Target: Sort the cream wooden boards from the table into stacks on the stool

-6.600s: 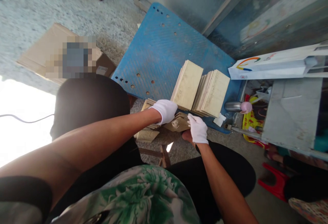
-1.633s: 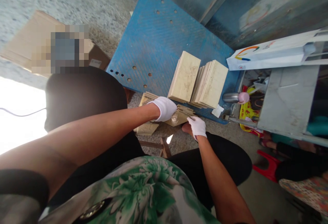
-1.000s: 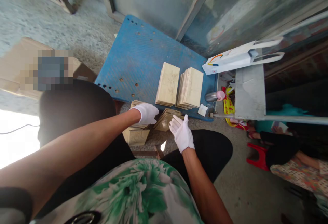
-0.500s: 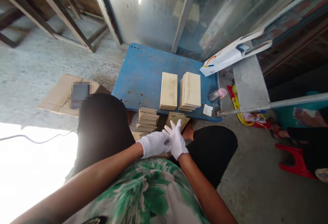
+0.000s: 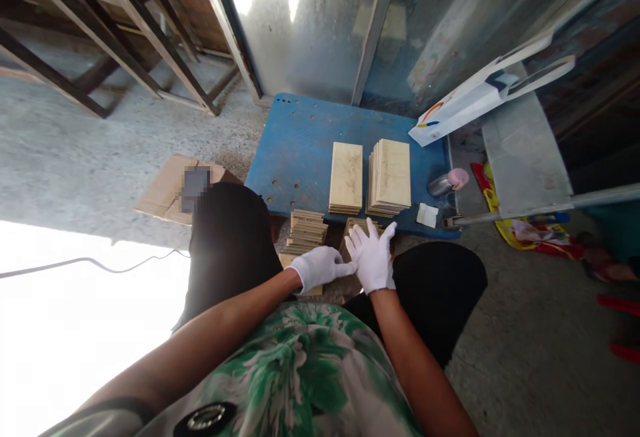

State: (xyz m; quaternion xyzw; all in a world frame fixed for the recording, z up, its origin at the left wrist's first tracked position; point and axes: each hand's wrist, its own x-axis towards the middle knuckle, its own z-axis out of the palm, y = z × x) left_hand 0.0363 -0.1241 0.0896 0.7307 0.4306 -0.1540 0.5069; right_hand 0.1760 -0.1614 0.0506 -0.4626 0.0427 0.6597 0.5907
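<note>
Both my hands wear white gloves and are held over my lap. My right hand (image 5: pixel 373 260) is spread, fingers apart and pointing forward, with nothing in it. My left hand (image 5: pixel 317 268) lies just left of it, one digit stretched out so that its tip meets the side of the right glove; its other fingers are bent and partly hidden. Below and ahead of the left hand is a stack of thin wooden boards (image 5: pixel 309 227). Another group of boards (image 5: pixel 350 229) is mostly covered by my right hand.
On the blue table (image 5: pixel 290 147) stand two board stacks, a left one (image 5: pixel 346 173) and a right one (image 5: pixel 394 170). A pink-lidded bottle (image 5: pixel 443 185), a white paper piece (image 5: pixel 427 215) and a white bag (image 5: pixel 460 113) are at its right. A cardboard box (image 5: pixel 165 187) lies left.
My hands have drawn slightly apart, from overlapping to touching at one digit's tip. My right hand's fingers are spread wider. The view has shifted, so the scene sits further right.
</note>
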